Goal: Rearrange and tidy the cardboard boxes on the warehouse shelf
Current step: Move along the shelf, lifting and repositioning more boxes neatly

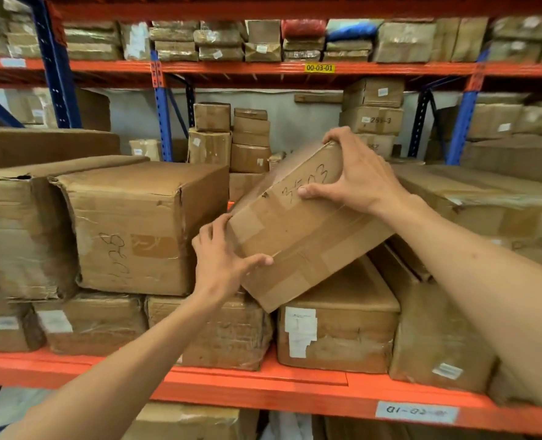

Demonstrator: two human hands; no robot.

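Tilting a taped box between both hands

Gripping from opposite corners, both hands hold a taped box (298, 223) at a slant above the orange shelf (263, 381). The left hand (222, 258) grasps the box's lower left corner, thumb laid across the front face and fingers curled round the side. The right hand (355, 176) clasps the upper right end, thumb pressed on the front face near handwritten digits and fingers hooked over the top edge. The box leans with its right end high and its left end low, its bottom corner hanging in front of the gap between two boxes below.

Under it on the shelf sit a wrapped box (228, 331) below the left hand and a labelled box (336, 331) with a torn white sticker just to the right; whether the tilted box rests on them or is carried clear I cannot tell. A long box (434, 328) stands beside the labelled one, running back into the shelf. To the left, a big box (136, 230) with scrawled marker writing sits on top of lower boxes, close to the left hand. More large boxes fill the right side behind the right forearm.

Behind, further stacks of small boxes stand against a pale wall between blue uprights (163, 112). The upper beam carries a yellow tag (319, 67), and the front beam a white label (417, 411).
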